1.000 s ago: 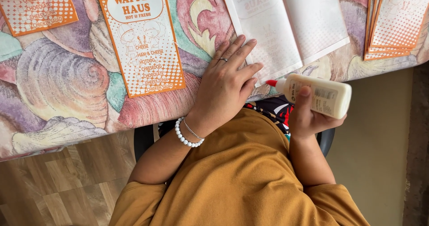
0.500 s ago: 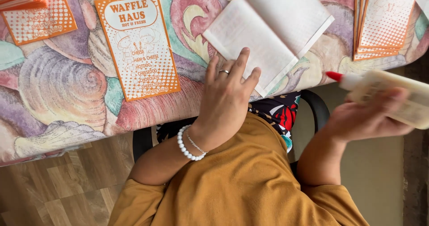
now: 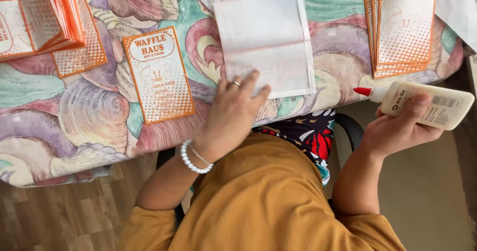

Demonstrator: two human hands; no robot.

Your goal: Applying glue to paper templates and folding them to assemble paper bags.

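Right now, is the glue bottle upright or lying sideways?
Sideways. The glue bottle lies level in the right hand, with its red tip pointing at the table.

Matt paper sheet (image 3: pixel 266 42) (smooth plastic bottle (image 3: pixel 430 104)).

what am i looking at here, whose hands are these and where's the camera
The single view comes from a camera worn on a person's head, looking down at their own arms; no machine is involved. The left hand, with a ring and a bead bracelet, presses flat on an opened white paper sheet lying on a shell-patterned tablecloth. The right hand holds a cream glue bottle with a red tip, off the table's edge. Also on the cloth: one orange-and-white printed card, a stack of them at top right, and a fanned pile at top left.
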